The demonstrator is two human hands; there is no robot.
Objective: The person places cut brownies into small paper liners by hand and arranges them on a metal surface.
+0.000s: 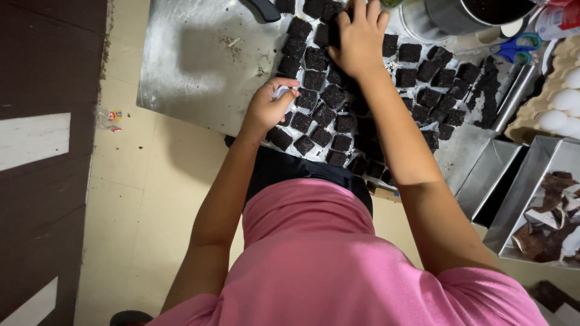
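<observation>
Dark brownie squares lie in loose rows across the steel table. The right hand stretches to the far rows, fingers spread flat on a square, gripping nothing that shows. The left hand sits nearer the body at the near-left edge of the batch, curled shut around a small white object, with squares just to its right.

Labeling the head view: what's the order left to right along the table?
Bare metal table → left hand → right hand on the dark cake squares → blue scissors → egg tray.
</observation>
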